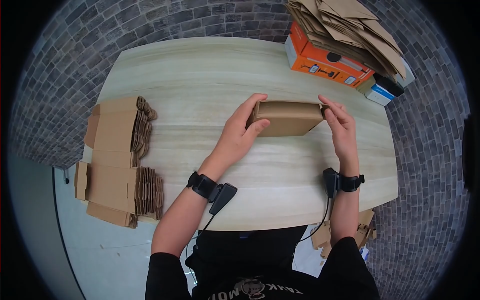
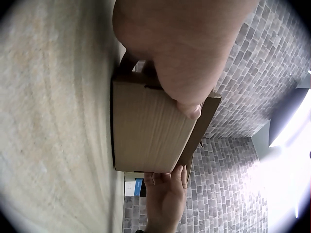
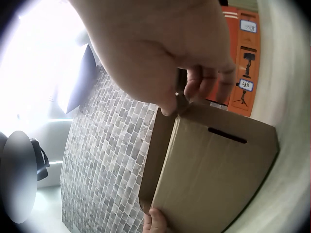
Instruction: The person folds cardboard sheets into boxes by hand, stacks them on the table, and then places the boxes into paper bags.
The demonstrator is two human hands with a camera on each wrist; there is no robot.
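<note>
A brown cardboard box (image 1: 292, 124) stands on its long narrow side at the middle of the table, its upper side open. Along the far upper edge a long flap (image 3: 156, 158) rises in the right wrist view. My left hand (image 1: 239, 134) grips the box's left end, thumb on the near face and fingers round the end. At the right end, my right hand (image 1: 343, 131) pinches a small end flap (image 3: 181, 94) between thumb and fingers. A dark slot (image 3: 227, 135) shows near that end of the box.
Stacks of flat, die-cut cardboard blanks (image 1: 115, 132) lie at the table's left edge. At the back right, orange boxes (image 1: 325, 62) carry a pile of flattened cardboard (image 1: 357, 30), with a small blue-and-white box (image 1: 380, 94) beside them. Cardboard pieces (image 1: 364, 227) lie below the table's right front.
</note>
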